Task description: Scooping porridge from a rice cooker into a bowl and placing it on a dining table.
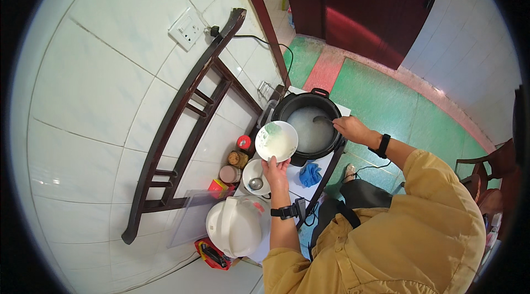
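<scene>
My left hand holds a white bowl from below by its near edge; a pale, whitish content shows inside, beside a green mark. Just right of the bowl stands a large black cooking pot with cloudy whitish liquid in it. My right hand grips the handle of a dark ladle over the pot's right side, and the ladle's head lies at the liquid. Below the held bowl, partly covered by my left hand, is another white bowl with a metal ladle in it.
A crumpled blue cloth lies near the pot. Several jars, among them a red-lidded one, line the wall side. A white lidded appliance stands nearer me. A dark wooden frame leans by the tiled wall, and a black cord runs from the socket.
</scene>
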The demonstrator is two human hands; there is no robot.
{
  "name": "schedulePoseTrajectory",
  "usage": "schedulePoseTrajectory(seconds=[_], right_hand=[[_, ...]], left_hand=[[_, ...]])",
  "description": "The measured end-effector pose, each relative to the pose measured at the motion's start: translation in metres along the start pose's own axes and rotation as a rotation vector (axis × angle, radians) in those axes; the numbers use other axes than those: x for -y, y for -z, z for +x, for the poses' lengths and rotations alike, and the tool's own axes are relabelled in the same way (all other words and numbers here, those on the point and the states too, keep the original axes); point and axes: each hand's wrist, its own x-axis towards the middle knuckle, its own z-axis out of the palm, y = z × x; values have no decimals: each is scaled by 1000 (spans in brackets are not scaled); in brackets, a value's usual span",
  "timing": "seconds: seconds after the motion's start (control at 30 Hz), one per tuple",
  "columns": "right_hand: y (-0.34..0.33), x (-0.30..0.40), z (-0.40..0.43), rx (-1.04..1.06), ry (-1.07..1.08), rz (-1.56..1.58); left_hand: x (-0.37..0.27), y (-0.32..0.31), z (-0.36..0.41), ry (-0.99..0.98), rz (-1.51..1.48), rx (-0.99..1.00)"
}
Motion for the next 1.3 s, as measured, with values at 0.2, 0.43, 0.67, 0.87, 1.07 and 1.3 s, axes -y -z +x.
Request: schedulePoseTrajectory(seconds=[0.2,0.43,0.67,0.87,1.07,1.3], right_hand=[[-23,-21,3,-60,-819,936],[-28,-27,-11,-175,-933,1322],[36,-4,-9,-261,-805,1253],[107,49,-4,-315,-683,1202],[93,83,-20,-220,-411,879],[93,91,-37,-232,-72,517]], left_hand=[[-5,8,-2,-17,-22,19],[2,11,1,16,-58,36],[17,6,6,17,-92,-1],[27,-8,9,-2,-54,25],[36,-36,10,119,-64,139],[37,-41,6,119,-81,159]])
